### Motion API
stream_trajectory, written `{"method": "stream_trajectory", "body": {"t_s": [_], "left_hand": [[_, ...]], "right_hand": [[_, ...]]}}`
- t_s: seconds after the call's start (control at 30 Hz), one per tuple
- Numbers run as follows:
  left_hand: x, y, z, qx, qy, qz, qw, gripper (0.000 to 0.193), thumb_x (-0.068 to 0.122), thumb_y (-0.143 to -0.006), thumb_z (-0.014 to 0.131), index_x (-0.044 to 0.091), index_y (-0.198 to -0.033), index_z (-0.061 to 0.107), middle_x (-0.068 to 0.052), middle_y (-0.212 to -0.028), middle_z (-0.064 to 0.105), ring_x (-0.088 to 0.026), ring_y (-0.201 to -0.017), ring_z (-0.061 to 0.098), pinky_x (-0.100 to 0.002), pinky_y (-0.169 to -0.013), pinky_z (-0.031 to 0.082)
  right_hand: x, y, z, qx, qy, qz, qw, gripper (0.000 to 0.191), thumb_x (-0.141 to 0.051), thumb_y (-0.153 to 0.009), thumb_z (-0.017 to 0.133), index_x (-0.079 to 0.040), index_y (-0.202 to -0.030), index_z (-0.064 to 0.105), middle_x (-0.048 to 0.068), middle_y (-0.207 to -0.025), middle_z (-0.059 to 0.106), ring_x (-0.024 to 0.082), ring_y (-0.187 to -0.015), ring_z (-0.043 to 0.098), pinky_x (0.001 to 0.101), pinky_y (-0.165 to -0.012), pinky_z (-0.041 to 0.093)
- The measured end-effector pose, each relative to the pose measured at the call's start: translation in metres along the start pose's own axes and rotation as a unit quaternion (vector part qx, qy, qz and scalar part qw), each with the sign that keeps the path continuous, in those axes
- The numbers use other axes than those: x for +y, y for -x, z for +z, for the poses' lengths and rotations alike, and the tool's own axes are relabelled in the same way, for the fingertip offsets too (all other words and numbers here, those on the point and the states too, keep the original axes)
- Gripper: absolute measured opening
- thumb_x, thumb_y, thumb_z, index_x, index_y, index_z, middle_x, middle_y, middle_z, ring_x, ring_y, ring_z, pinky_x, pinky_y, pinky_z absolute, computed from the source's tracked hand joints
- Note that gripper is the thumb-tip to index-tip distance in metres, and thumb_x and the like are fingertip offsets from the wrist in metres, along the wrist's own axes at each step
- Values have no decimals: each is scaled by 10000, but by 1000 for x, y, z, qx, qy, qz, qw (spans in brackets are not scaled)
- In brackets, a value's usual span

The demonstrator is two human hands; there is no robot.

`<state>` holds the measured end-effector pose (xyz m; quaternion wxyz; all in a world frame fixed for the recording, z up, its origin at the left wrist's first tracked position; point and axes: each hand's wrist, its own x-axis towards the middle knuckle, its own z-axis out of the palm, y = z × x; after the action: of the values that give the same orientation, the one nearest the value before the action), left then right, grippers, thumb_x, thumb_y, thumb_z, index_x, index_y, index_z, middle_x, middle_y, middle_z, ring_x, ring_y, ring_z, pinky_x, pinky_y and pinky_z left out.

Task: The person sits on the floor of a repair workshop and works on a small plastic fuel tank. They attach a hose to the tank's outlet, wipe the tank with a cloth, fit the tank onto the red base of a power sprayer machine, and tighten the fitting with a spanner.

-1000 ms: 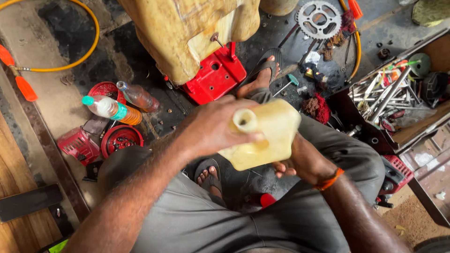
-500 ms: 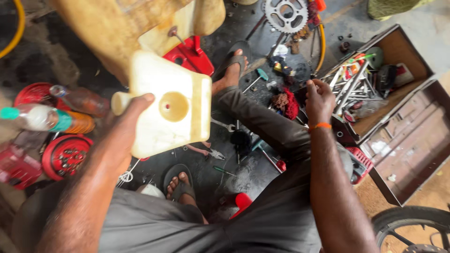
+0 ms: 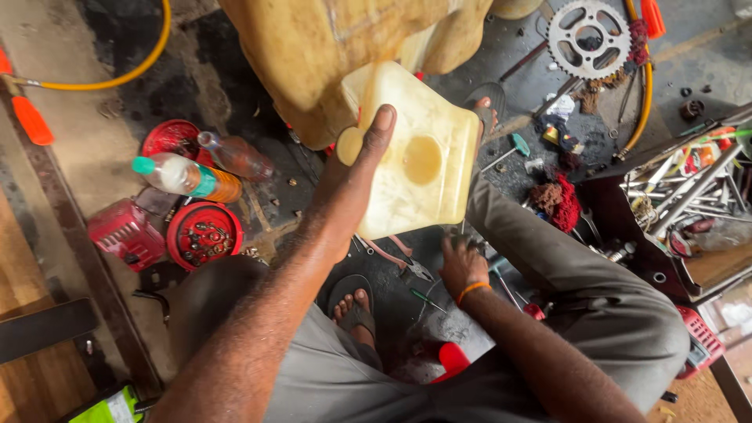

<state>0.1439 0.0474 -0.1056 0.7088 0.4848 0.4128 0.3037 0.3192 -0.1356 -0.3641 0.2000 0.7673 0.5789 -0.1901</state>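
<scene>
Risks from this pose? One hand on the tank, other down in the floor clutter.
1. The left hand alone holds the yellowish plastic tank up; it may slip and fall onto the foot below.
2. The right hand reaches among loose hand tools on the floor; the raised tank likely blocks part of the view, so a nick is possible.

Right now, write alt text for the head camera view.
A left hand holds up a pale yellow plastic tank while the right hand reaches down among tools on the dark floor. Bottles lie nearby.
</scene>
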Motion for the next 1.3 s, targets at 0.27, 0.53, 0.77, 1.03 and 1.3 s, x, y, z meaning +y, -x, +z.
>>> {"method": "stream_trajectory", "body": {"t_s": [0.27,0.53,0.77,1.03,1.3], "left_hand": [[-4,4,2,17,3,22,1000,874,669,-911,542,15,-1488,488,-106,-1448,596,-190,-1314,549,-324,-1081,416],[-16,-1,12,-6,-9,77,997,735,608,-969,537,-16,-1350,619,-144,-1212,709,-214,-1110,646,-370,-948,512],[-21,11,37,49,-69,-54,995,659,582,-893,601,35,-1255,666,-99,-1154,724,-193,-1079,672,-345,-926,504],[-20,12,30,11,-66,64,996,602,541,-932,566,10,-1193,675,-120,-1073,747,-234,-1010,698,-367,-881,523],[-29,15,42,25,-46,20,998,577,538,-942,564,19,-1160,690,-93,-1037,748,-208,-995,695,-358,-872,526]], "right_hand": [[27,26,-43,0,-256,18,967,432,-95,-860,632,-200,-1272,713,166,-1260,721,329,-1118,691,427,-978,530],[15,139,-254,272,-641,-137,705,414,4,-956,505,-11,-1356,609,138,-1224,651,190,-1082,641,324,-965,524],[-41,95,-271,558,-315,-106,760,519,132,-939,574,-12,-1437,553,238,-1494,564,416,-1439,519,477,-1209,399],[-68,148,-248,526,-300,-130,785,510,93,-844,616,-42,-1336,614,213,-1416,610,378,-1396,554,478,-1185,427],[-59,139,-248,496,-371,-104,778,624,86,-848,537,-15,-1464,550,213,-1495,558,370,-1432,508,461,-1186,406]]}}
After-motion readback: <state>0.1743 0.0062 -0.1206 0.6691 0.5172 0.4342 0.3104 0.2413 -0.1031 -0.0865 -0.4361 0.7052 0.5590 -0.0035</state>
